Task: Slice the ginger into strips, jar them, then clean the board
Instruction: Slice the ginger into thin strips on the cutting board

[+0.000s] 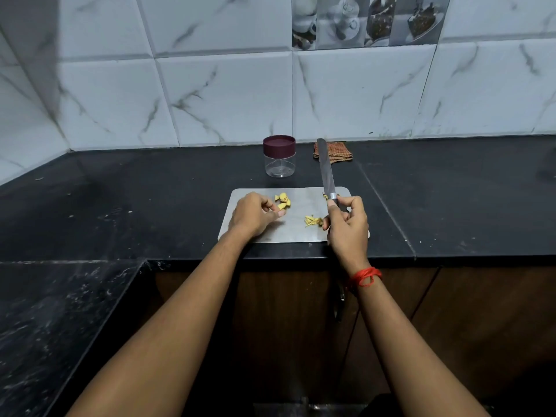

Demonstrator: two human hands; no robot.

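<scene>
Light is dim, cool and diffuse. The wall tiles (228,94) are brightest, shaded grey toward the left corner; the black counter (150,188) shows a dull sheen (strongest at far left). Tile lines bow at the frame edges.

Beyond your right hand (349,227) you face a white, marble-veined tile wall (210,94), picture tiles (367,21) up top. Black counter (150,191) under the hand; brown cabinets (481,311) below the wrist.
</scene>
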